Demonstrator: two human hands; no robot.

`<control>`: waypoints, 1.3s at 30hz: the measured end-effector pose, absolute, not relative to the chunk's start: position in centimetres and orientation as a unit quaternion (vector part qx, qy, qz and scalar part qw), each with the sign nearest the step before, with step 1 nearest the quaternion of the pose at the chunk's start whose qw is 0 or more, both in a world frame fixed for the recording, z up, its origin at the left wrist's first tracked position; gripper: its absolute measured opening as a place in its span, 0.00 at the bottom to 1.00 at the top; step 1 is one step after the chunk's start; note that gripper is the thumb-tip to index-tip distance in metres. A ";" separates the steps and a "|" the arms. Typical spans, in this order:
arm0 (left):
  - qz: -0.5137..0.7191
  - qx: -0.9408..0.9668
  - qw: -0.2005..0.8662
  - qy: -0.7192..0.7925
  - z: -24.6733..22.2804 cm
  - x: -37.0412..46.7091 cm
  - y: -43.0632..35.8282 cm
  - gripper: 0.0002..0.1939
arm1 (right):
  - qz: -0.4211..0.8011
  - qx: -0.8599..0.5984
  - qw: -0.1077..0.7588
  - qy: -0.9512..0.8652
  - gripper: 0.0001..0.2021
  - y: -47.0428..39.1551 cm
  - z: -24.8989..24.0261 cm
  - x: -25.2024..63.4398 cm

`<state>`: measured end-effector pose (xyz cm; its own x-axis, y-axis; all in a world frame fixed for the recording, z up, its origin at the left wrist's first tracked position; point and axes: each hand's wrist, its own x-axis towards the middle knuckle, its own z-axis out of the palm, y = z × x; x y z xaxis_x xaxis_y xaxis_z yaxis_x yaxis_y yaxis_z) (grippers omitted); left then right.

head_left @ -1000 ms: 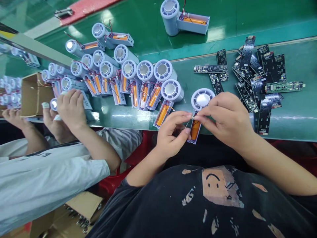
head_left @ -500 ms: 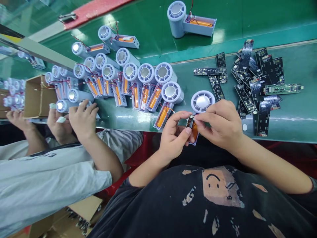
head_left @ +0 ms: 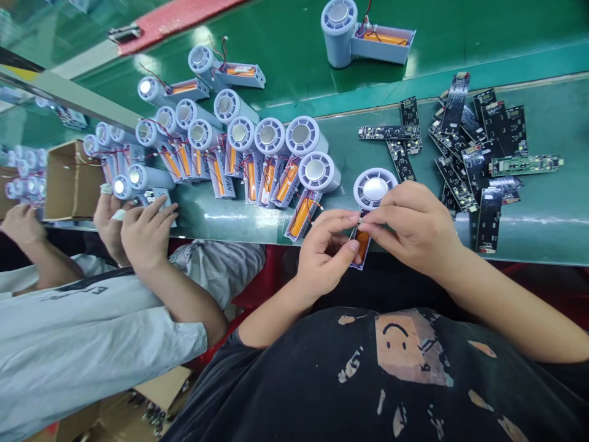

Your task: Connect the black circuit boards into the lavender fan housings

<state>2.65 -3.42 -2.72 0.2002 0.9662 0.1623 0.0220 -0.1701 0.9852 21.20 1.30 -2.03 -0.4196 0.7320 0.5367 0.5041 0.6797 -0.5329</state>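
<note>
In front of me a lavender handheld fan [head_left: 375, 187] lies at the bench edge, its round head away from me and its open handle, with an orange battery [head_left: 363, 244] inside, towards me. My left hand [head_left: 326, 248] pinches a small circuit board [head_left: 353, 232] between thumb and fingers over that handle; the board is tilted nearly edge-on. My right hand [head_left: 409, 227] is closed in a pinch at the board's far end. What its fingertips hold is mostly covered, with only a small pale tip showing.
Several black circuit boards [head_left: 472, 153] are heaped at the right. Several fans [head_left: 271, 138] with orange batteries and loose wires stand in rows at the left. Another fan [head_left: 340, 34] lies on the green belt [head_left: 460, 37] beyond. A co-worker's hands [head_left: 150, 236] handle a fan at far left, near a cardboard box [head_left: 76, 178].
The board in my left hand has turned from face-up to nearly edge-on. My right hand stays pinched at its end. Fans on the belt have shifted right. The co-worker's hands have moved slightly.
</note>
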 end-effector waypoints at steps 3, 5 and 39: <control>0.470 0.594 0.524 0.389 -2.9 2.5 -3.3 0.13 | 0.189 -0.322 0.407 -0.834 0.09 2.0 -2.0 21.7; 0.472 0.586 0.540 0.378 -3.1 2.4 -3.2 0.14 | 0.198 -0.301 0.428 -0.829 0.08 2.5 -2.1 21.9; 0.336 0.807 0.348 0.341 -3.0 1.9 -2.5 0.28 | 0.780 -0.379 0.208 -0.451 0.15 -2.7 -0.8 22.9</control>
